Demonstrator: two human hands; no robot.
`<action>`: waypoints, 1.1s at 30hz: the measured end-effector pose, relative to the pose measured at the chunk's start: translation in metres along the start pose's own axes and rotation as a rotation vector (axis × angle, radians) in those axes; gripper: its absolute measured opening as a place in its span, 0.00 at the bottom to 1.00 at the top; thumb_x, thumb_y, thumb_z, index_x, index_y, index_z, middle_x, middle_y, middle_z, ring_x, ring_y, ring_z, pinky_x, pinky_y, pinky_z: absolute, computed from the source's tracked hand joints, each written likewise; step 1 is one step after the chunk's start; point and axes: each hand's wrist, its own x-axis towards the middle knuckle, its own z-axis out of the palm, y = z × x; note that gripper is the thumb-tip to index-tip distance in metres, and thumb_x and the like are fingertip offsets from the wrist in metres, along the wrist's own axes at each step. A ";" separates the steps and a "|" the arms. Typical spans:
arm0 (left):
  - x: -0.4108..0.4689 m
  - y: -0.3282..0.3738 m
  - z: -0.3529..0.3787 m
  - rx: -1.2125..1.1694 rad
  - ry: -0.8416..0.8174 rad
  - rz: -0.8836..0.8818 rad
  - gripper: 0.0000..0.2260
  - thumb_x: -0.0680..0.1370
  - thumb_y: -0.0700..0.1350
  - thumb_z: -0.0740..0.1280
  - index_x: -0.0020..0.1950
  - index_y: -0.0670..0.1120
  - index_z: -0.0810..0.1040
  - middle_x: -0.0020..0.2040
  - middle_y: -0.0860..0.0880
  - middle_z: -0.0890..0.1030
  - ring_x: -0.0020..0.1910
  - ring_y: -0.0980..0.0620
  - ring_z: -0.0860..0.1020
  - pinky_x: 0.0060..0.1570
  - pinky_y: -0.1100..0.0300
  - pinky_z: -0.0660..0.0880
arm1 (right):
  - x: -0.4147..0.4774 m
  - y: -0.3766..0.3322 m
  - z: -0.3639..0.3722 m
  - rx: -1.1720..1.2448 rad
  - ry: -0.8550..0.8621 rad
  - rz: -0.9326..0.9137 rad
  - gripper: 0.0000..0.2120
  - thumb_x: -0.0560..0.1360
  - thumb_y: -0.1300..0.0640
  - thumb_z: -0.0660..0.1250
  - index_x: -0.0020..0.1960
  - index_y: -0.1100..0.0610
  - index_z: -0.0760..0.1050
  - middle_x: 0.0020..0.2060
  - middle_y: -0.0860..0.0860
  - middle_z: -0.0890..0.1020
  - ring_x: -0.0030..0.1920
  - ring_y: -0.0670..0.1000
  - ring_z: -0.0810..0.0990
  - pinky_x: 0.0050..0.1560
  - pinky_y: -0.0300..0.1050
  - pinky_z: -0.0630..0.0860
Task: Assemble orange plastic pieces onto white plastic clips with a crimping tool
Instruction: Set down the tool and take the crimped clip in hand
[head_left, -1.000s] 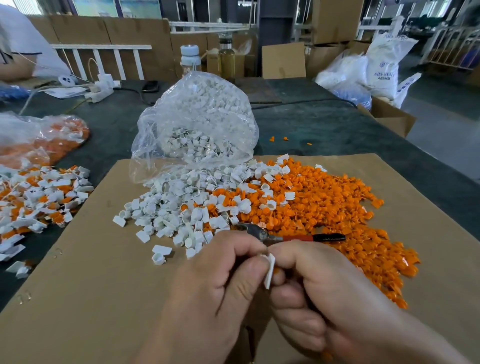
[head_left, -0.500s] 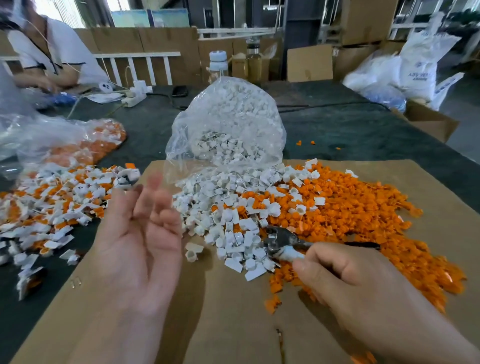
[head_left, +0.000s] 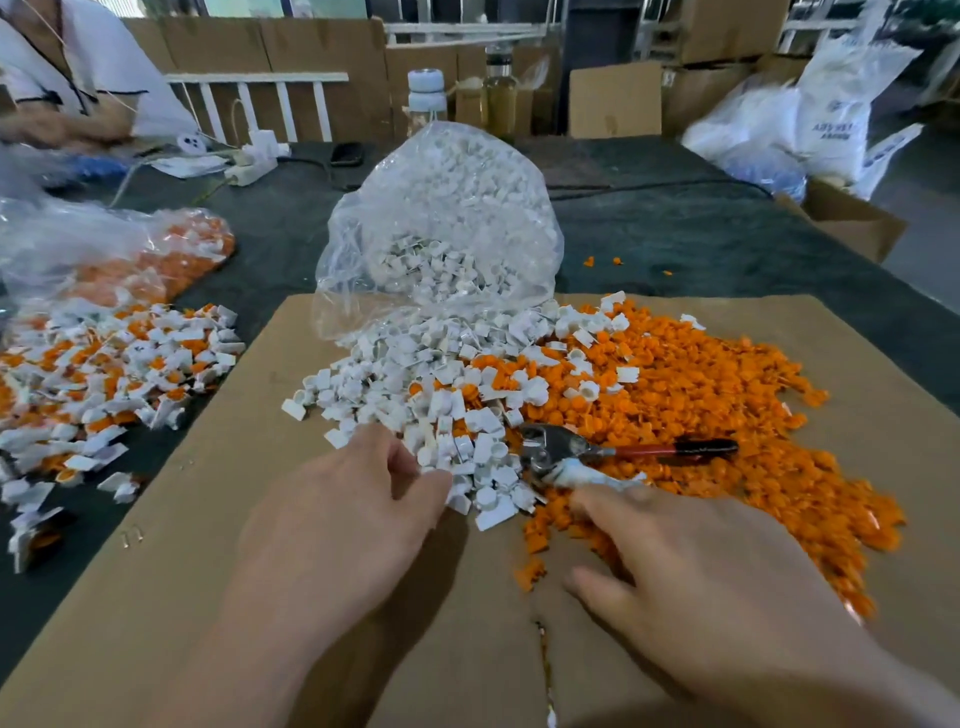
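White clips heap beside orange pieces, red-handled crimping tool flat between.

We see of ourselves only two bare hands, the left hand and the right hand. Behind them the left forearm and the right forearm are uncovered as far as the lower edge of the view. The wide lens swells them towards that edge. The fingertips are smeared, so we cannot make out the nails.
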 end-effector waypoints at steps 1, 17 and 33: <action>0.000 -0.001 0.001 0.028 -0.048 0.008 0.21 0.67 0.73 0.55 0.44 0.58 0.73 0.39 0.57 0.80 0.40 0.56 0.78 0.43 0.52 0.78 | -0.001 0.001 0.002 -0.008 0.007 -0.005 0.24 0.76 0.32 0.54 0.68 0.41 0.58 0.61 0.41 0.75 0.56 0.50 0.78 0.48 0.48 0.75; -0.016 0.020 0.018 0.166 -0.230 0.341 0.25 0.58 0.77 0.59 0.49 0.66 0.67 0.38 0.61 0.75 0.39 0.62 0.73 0.35 0.60 0.73 | -0.015 0.003 -0.017 0.074 -0.316 -0.006 0.14 0.74 0.38 0.65 0.48 0.47 0.68 0.40 0.45 0.75 0.40 0.44 0.72 0.33 0.41 0.66; -0.029 0.040 0.026 0.159 -0.103 0.545 0.12 0.77 0.64 0.57 0.53 0.59 0.70 0.48 0.58 0.74 0.44 0.57 0.73 0.38 0.63 0.69 | -0.010 0.001 -0.009 0.136 -0.205 -0.063 0.02 0.80 0.55 0.60 0.51 0.48 0.68 0.47 0.46 0.70 0.50 0.50 0.71 0.48 0.45 0.72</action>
